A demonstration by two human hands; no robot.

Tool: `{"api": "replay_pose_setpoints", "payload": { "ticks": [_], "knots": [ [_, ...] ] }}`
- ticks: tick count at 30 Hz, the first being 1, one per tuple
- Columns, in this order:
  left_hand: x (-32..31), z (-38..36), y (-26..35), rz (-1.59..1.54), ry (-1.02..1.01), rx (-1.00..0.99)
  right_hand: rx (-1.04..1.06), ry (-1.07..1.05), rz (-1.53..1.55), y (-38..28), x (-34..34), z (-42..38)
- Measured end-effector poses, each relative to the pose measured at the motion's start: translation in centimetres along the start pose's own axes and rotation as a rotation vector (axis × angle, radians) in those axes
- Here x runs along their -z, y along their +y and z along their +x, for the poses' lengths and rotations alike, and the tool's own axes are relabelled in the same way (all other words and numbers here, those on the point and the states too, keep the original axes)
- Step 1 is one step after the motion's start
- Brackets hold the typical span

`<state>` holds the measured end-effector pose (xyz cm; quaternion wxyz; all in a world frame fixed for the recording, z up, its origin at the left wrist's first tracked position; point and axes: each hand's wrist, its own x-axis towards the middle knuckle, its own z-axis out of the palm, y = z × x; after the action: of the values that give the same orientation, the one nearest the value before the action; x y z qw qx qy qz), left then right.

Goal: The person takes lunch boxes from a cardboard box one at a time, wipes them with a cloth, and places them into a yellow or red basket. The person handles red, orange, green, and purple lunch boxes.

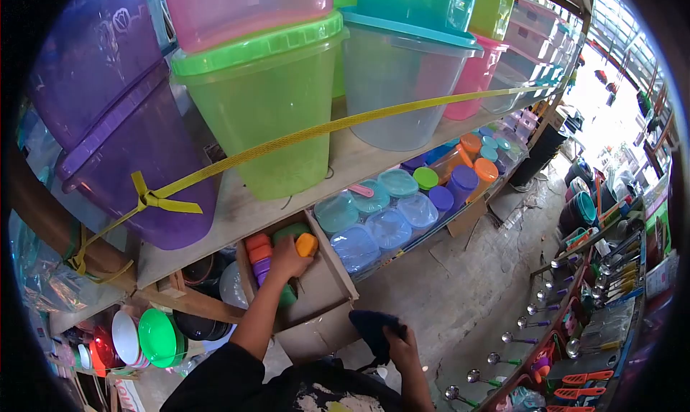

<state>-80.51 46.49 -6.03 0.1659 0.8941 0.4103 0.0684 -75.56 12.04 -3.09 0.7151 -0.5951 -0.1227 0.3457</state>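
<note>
My left hand (287, 260) reaches down into an open cardboard box (333, 283) below the shelf. Its fingers are closed on a small yellow-orange plastic container (307, 245). Beside it in the box are red-orange containers (259, 248), purple ones (261, 270) and a green one (287, 295), partly covered by the hand and forearm. Lower and to the right, my right hand (404, 346) grips a dark navy cloth (372, 331), which hangs in folds in front of my body, outside the box.
A wooden shelf (241, 221) carries large lidded tubs, with a yellow strap (323, 132) stretched across them. Wrapped blue containers (388, 229) stand beside the box. Ladles (514, 338) hang along the right side of the concrete aisle (460, 297). Bowls (159, 338) sit at lower left.
</note>
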Motion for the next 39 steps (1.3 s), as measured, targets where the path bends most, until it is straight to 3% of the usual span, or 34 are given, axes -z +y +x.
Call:
{"api": "replay_pose_setpoints", "payload": {
  "ticks": [2,3,5,6,8,10,12,13,15,20,22,27,29,30,34,36,38,39],
  "knots": [
    [2.2,-1.6,0.5,-0.436,-0.025,0.046,-0.067,0.091,-0.010,0.1,0.7,-0.1],
    [2.8,-2.5,0.8,-0.432,-0.018,0.043,-0.061,0.086,-0.005,-0.1,0.8,-0.1],
    [3.7,-4.9,1.8,-1.132,-0.190,0.028,-0.031,0.077,0.047,-1.9,0.5,-0.4],
    [4.1,-6.3,2.8,-1.128,-0.186,0.021,-0.024,0.076,0.052,-2.7,0.0,-0.5],
    [4.6,-9.4,6.0,-1.383,-0.297,-0.021,0.231,-0.033,0.140,-4.0,-1.2,-0.7],
    [4.7,-12.1,10.1,-1.464,-0.300,-0.113,0.330,-0.167,0.060,-4.5,-2.0,-1.2],
    [4.5,-14.1,13.5,-1.687,-0.336,-0.233,0.698,-0.095,-0.582,-6.3,-2.9,-2.4],
    [5.1,-14.7,14.8,-1.694,-0.356,-0.252,0.705,-0.073,-0.594,-6.5,-2.9,-3.1],
    [6.2,-15.6,17.3,-2.183,-0.631,-0.152,0.790,0.009,-0.747,-7.0,-2.2,-4.3],
    [4.2,-18.7,21.7,-1.903,-0.848,-0.249,0.868,0.179,-0.811,-10.0,2.1,-4.9],
    [3.1,-20.6,23.1,-1.766,-1.027,-0.080,0.830,0.252,-0.945,-12.3,3.7,-5.7],
    [2.1,-19.0,25.2,-1.931,-1.183,-0.083,0.839,0.270,-1.191,-11.8,3.9,-8.5],
    [0.9,-16.8,26.3,-2.046,-1.279,-0.471,0.851,0.097,-1.196,-10.2,4.2,-9.6],
    [2.6,-17.6,26.9,-2.107,-1.239,-0.292,0.852,0.106,-1.199,-9.2,4.6,-9.9],
    [1.1,-16.2,26.4,-2.096,-1.251,-0.351,0.902,0.027,-0.989,-6.3,7.9,-10.1],
    [-0.8,-15.0,25.7,-1.927,-1.194,-0.208,0.898,0.000,-0.920,-5.4,9.4,-9.9],
    [-1.2,-14.3,25.1,-1.955,-1.176,-0.217,0.725,0.185,-0.350,-5.6,9.9,-9.8],
    [-1.4,-14.1,24.9,-1.981,-1.152,-0.216,0.726,0.191,-0.354,-5.6,10.0,-10.0]
  ]
}}
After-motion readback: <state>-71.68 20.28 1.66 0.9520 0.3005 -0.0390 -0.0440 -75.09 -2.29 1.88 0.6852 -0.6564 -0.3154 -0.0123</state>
